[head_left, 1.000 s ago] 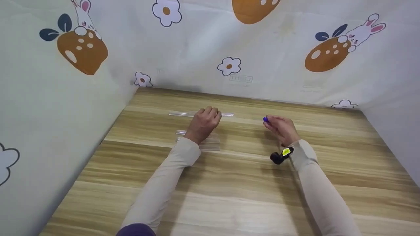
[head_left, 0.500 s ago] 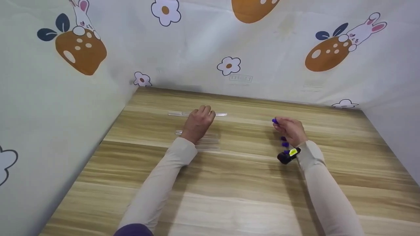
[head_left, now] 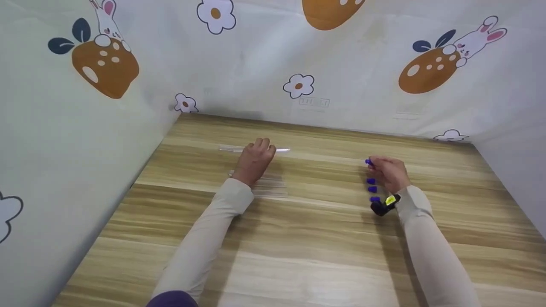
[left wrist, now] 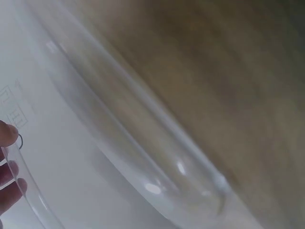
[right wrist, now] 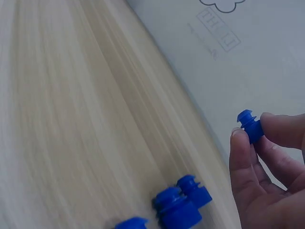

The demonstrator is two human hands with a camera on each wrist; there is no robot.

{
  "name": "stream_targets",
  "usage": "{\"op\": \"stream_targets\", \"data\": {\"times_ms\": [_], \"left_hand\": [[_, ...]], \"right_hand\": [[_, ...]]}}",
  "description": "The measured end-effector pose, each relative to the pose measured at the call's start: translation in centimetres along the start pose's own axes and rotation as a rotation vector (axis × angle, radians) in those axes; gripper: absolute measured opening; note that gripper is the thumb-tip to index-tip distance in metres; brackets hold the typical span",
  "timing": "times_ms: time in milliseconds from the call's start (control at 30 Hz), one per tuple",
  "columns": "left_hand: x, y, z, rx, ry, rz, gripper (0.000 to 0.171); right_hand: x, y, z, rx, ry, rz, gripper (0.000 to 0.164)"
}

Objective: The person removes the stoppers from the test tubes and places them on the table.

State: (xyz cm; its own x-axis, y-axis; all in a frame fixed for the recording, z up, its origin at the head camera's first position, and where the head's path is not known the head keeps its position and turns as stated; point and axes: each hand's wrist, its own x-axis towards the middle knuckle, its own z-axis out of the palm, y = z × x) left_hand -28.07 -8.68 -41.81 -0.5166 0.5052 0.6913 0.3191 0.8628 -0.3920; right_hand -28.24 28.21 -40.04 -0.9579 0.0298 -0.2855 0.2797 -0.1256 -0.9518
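My left hand [head_left: 256, 160] grips a clear test tube [head_left: 283, 150], which sticks out to the right of the fingers in the head view. In the left wrist view, the fingers pinch this tube at the left edge, while another tube with a rounded end [left wrist: 143, 129] fills the foreground, blurred. Between thumb and fingertips, my right hand [head_left: 390, 172] pinches a small blue stopper [right wrist: 251, 127] with a ridged neck. Three more blue stoppers [head_left: 372, 189] sit in a column on the table just below that hand.
Several clear tubes [head_left: 271, 185] lie side by side on the wood-grain table [head_left: 298, 247], partly under the left wrist. A printed cloth wall [head_left: 256, 64] rises behind the table and along both sides. A black wrist camera [head_left: 379, 207] hangs close beside the lowest stopper.
My right hand has moved right and slightly nearer with its stopper, uncovering the three stoppers on the table. My left hand has shifted a little left with its tube.
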Motion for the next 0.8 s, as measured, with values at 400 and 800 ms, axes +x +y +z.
{"op": "stream_targets", "data": {"times_ms": [400,800], "left_hand": [[0.0,0.1,0.0,-0.058,-0.106,0.003,0.012],[-0.1,0.2,-0.1,-0.121,-0.266,-0.028,0.009]], "right_hand": [[0.1,0.4,-1.0,0.017,0.052,0.049,0.027],[1.0,1.7,-1.6,-0.164,0.092,0.012,0.011]]}}
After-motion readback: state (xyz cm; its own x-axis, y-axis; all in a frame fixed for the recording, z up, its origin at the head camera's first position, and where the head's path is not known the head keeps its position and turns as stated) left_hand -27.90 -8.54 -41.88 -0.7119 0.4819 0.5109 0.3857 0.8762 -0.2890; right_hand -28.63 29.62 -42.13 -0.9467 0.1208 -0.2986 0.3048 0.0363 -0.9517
